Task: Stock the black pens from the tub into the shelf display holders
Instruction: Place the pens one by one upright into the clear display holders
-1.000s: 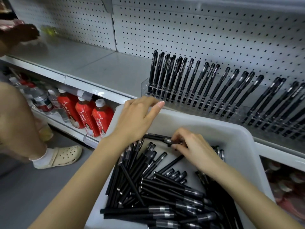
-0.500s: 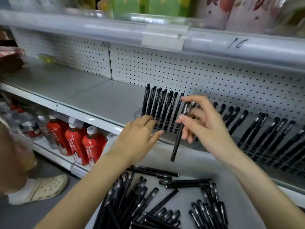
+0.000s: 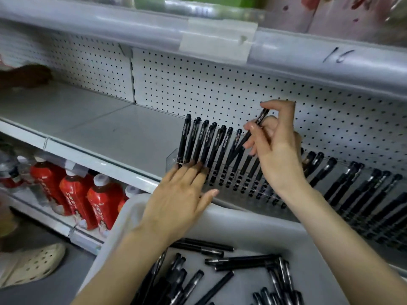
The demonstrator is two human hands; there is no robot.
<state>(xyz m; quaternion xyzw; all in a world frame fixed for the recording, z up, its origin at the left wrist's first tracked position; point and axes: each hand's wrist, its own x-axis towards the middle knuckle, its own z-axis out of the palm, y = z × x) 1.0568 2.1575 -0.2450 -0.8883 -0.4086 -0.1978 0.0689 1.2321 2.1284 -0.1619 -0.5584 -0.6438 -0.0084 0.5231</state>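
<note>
A clear display holder (image 3: 172,158) on the grey shelf carries a long row of upright black pens (image 3: 204,142). My right hand (image 3: 275,146) pinches one black pen (image 3: 256,125) by its upper part, slanted, its lower end down among the pens in the holder. My left hand (image 3: 182,194) lies flat with straight fingers against the holder's front left part. Below, the white tub (image 3: 248,223) holds several loose black pens (image 3: 240,260).
The grey shelf (image 3: 99,126) stretches bare to the left under a pegboard back. Red bottles (image 3: 72,194) stand on the lower shelf. Another person's hand (image 3: 28,75) reaches onto the shelf at far left, and their beige clog (image 3: 30,265) is on the floor.
My right hand picked a pen out of the tub, lifted it and brought it to the holder. My left hand left the tub's rim and now presses on the holder's front.
</note>
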